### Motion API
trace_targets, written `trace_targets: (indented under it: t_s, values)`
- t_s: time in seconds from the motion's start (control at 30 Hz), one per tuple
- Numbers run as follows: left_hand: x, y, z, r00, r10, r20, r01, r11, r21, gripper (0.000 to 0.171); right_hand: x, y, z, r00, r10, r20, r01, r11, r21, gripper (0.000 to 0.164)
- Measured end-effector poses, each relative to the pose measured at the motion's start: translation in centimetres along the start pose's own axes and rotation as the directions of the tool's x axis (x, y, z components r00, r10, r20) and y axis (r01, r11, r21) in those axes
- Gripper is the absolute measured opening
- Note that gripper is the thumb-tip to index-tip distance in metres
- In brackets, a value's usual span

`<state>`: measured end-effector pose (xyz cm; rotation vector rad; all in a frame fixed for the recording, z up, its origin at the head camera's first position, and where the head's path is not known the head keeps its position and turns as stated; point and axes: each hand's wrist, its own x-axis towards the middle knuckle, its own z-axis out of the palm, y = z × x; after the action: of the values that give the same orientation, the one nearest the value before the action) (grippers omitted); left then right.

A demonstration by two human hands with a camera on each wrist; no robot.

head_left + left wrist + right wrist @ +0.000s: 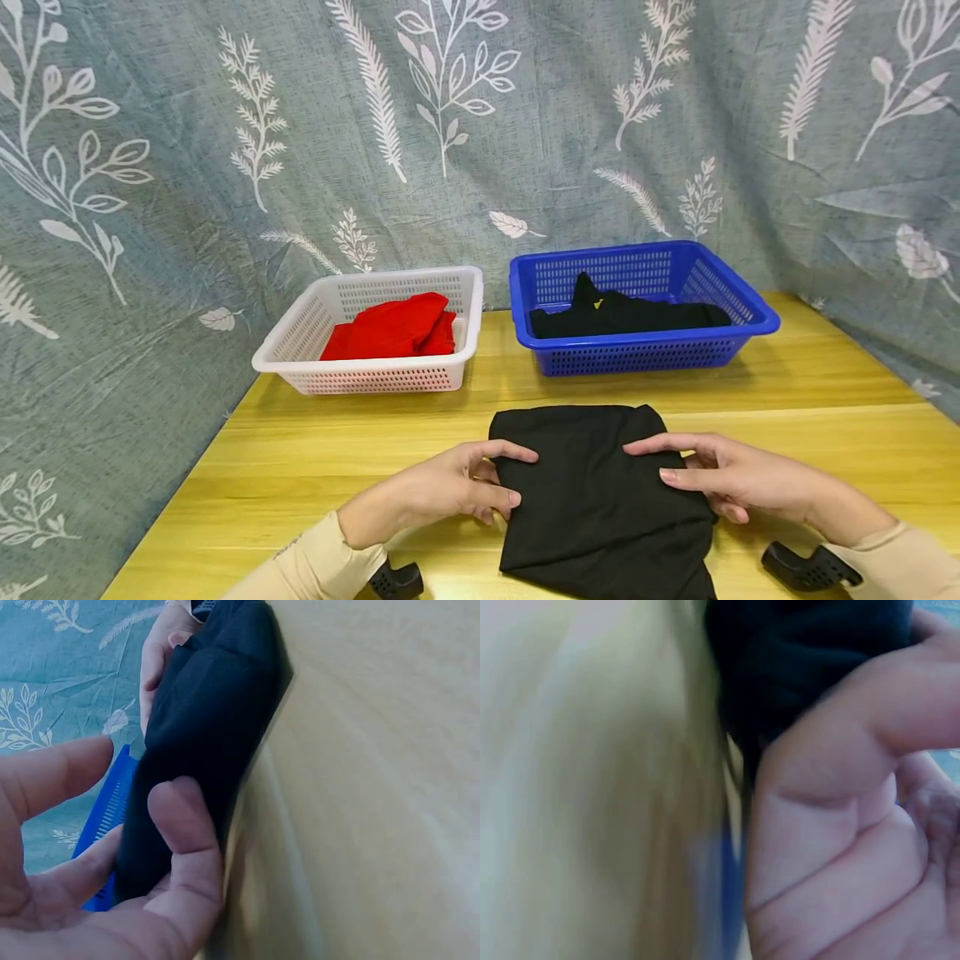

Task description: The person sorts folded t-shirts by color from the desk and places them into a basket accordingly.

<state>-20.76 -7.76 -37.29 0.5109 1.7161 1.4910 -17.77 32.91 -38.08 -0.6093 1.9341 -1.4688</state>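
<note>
A folded black garment (592, 500) lies on the wooden table in front of me, its lower part wrinkled; its exact kind does not show. At its left edge my left hand (461, 483) holds the fabric, index finger over the top. The left wrist view shows the thumb (184, 817) against the dark folded side and other fingers reaching behind it. My right hand (738, 475) grips the right edge, with index finger and thumb on top and the remaining fingers curled beside and under it. In the right wrist view, bent fingers (840, 757) meet the bunched dark fabric.
Behind the garment, a white basket (367, 377) with red cloth (397, 327) stands on the left. A blue basket (637, 358) with black cloth (637, 315) stands on the right. A patterned grey-green curtain (450, 208) hangs behind the wooden table (337, 442).
</note>
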Motion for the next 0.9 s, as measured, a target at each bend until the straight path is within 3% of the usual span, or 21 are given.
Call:
trace_targets:
  t_s: [0.27,0.5,0.7,0.9]
  values:
    - [0.5,-0.5,0.3,0.992,0.05,0.12,-0.038,0.994,-0.103,0.064,0.5,0.0,0.6,0.998,-0.02,0.059,0.016,0.998,0.062,0.048]
    - [0.3,-0.5,0.6,0.989,0.054,0.135,-0.04,0.993,-0.108,0.075,0.7,0.5,0.8,0.991,-0.07,0.11,0.059,0.993,0.1,0.048]
    - [0.3,-0.8,0.9,0.976,0.1,0.194,-0.067,0.983,-0.17,0.078,0.6,0.9,1.1,0.986,-0.107,0.131,0.093,0.989,0.114,0.047]
    - [0.6,-1.0,1.3,0.965,0.136,0.224,-0.103,0.983,-0.154,0.076,0.6,0.9,1.3,0.981,-0.13,0.142,0.114,0.987,0.113,0.048]
